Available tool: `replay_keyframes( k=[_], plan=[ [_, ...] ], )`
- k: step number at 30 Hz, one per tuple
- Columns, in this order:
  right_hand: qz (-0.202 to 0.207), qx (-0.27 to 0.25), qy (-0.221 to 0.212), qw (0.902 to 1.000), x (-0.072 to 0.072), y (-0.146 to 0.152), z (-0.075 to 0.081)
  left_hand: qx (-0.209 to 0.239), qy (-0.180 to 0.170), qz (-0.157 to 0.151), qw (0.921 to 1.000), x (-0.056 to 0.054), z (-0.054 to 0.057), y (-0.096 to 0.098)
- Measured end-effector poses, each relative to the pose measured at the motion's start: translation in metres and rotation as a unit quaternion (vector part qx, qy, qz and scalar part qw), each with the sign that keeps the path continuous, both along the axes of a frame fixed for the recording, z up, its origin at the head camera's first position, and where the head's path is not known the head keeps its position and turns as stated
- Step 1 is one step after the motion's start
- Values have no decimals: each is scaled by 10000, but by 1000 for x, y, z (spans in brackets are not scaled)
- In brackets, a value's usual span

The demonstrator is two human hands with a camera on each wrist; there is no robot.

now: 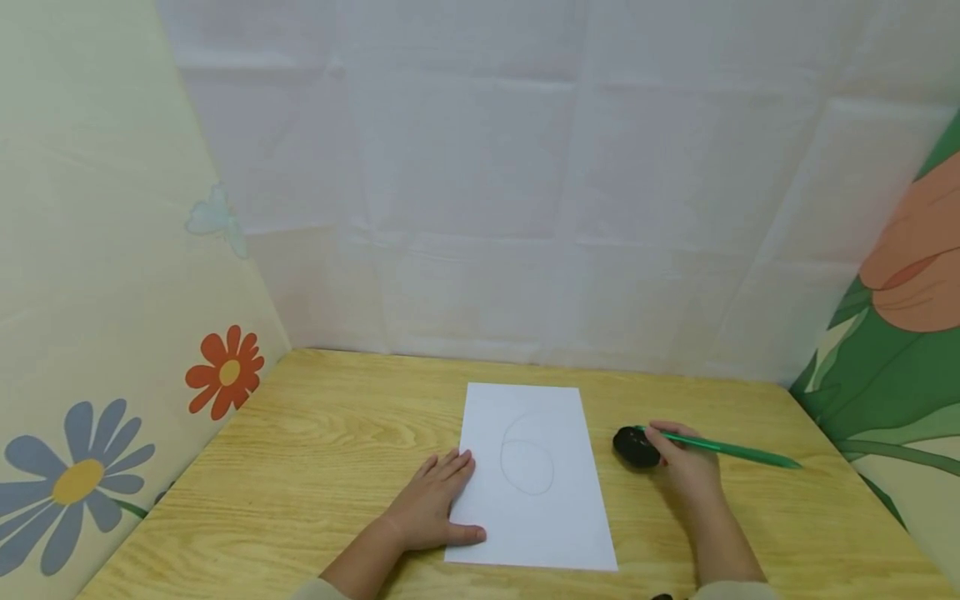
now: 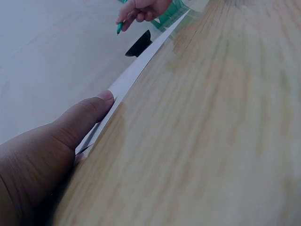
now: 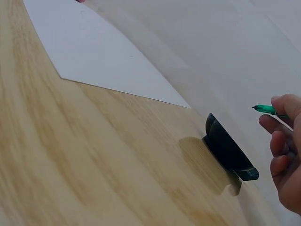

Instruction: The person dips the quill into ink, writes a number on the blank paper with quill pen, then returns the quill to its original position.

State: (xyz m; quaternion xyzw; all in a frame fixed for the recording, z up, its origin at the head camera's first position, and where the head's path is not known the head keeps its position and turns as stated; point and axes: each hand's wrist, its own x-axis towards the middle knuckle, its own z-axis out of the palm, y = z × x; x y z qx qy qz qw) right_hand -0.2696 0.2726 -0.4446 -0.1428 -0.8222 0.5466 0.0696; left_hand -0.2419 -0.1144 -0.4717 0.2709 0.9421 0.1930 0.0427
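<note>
A white sheet of paper (image 1: 555, 533) lies on the table, with a thin grey outline like a 6 drawn on it. My left hand (image 1: 435, 504) rests on its left edge, fingers spread and thumb flat on the lower part; in the left wrist view the thumb (image 2: 87, 113) shows on the sheet. To the right of the paper my right hand (image 1: 690, 471) pinches a slim green pen (image 1: 750, 452). Its dark, narrow tip shows in the right wrist view, raised above a small black dish (image 3: 228, 146). The dish stands on the table close to the right fingers.
The wood-grain table (image 1: 337, 433) runs back to a creased white cloth (image 1: 465, 208). Flower-printed panels (image 1: 82, 292) stand at the left and right. A small dark thing (image 1: 662, 597) shows at the bottom edge, too cut off to identify.
</note>
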Motion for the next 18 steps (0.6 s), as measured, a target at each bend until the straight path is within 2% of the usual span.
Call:
replay_keyframes(
  k=[6,14,18],
  plan=[
    [-101,-264,77,9996,2,5,-2,1,27,-4,10000,0,-1,0],
    [152,-90,239,9996,0,7,-1,30,1,3,10000,0,1,0],
    [176,-272,215,9992,0,6,-1,40,-1,8,10000,1,1,0]
  ],
)
